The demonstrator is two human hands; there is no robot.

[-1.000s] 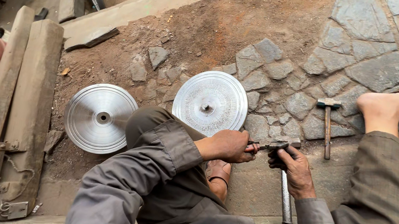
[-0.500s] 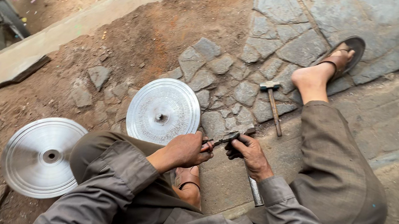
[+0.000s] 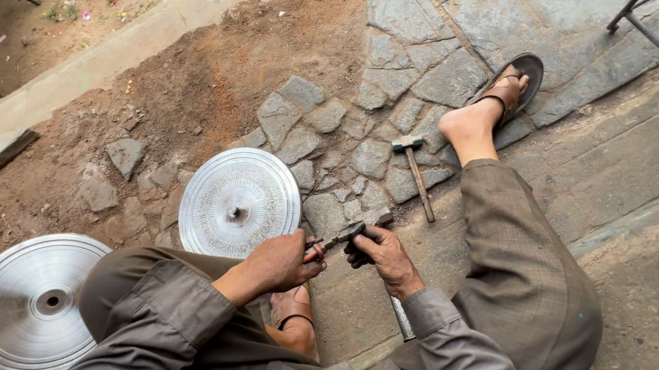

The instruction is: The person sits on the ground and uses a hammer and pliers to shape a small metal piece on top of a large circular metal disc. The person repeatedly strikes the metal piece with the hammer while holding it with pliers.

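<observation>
Head view, left hand (image 3: 278,262) grip closed on small tool (image 3: 338,237), right hand (image 3: 383,256) grip closed on its dark end

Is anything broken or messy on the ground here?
Yes. The stone paving is cracked into loose, uneven pieces, with bare dirt beside it. A hammer lies loose on those stones. The two metal discs look whole.

Tool (image 3: 343,236) partly hidden by hands (image 3: 334,262)

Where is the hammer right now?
The hammer lies on the stone paving, beyond the right hand, beside the sandalled foot.
</observation>
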